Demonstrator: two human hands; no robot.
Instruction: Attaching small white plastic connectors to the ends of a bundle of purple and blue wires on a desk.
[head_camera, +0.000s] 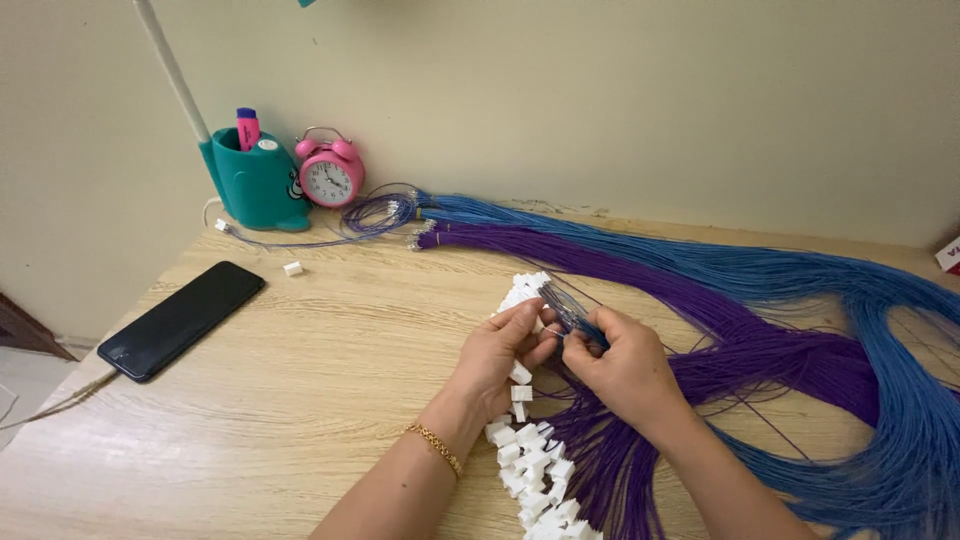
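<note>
Head view: left hand pinches a small white plastic connector above the pale wooden bench; right hand grips thin blue wires; seating a wire end calls for careful alignment.

Open passage: the bare light wooden table lies free between the flat black phone at left and the strip of small white plastic connectors. Right half obstructed by purple wire bundles and blue wire bundles. Rear corner blocked by the teal pen holder and the round pink alarm clock.
</note>
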